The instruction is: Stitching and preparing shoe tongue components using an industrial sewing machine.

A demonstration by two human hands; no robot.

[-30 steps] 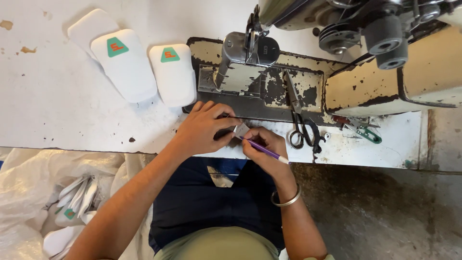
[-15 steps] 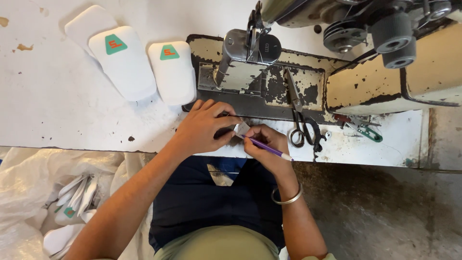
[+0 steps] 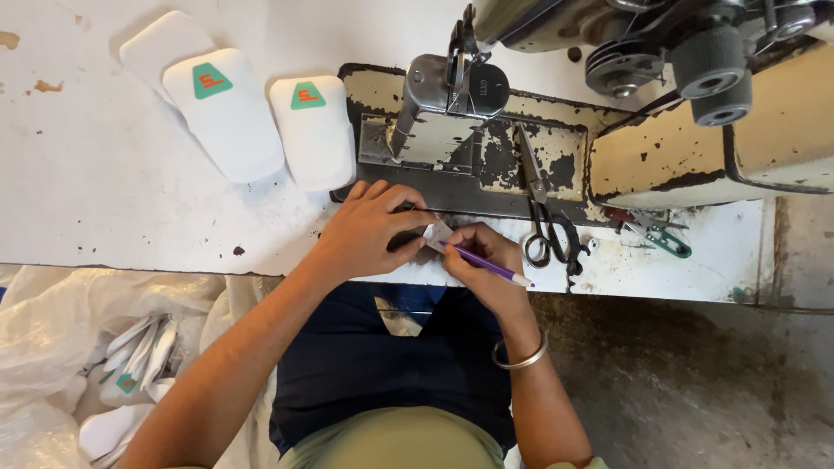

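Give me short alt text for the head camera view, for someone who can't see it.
Seen from above, a person's left hand pins a small pale piece at a white table's edge while the right hand marks it with a purple pen. Behind are a worn sewing machine, black scissors and white padded pieces.

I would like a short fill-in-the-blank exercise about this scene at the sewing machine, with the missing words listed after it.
1. The right hand holds a ____ pen.
2. The left hand presses a small piece on the ____ table.
3. Black-handled ____ lie on the sewing machine bed.
4. A metal ____ circles the right wrist.

Missing words: purple; white; scissors; bangle
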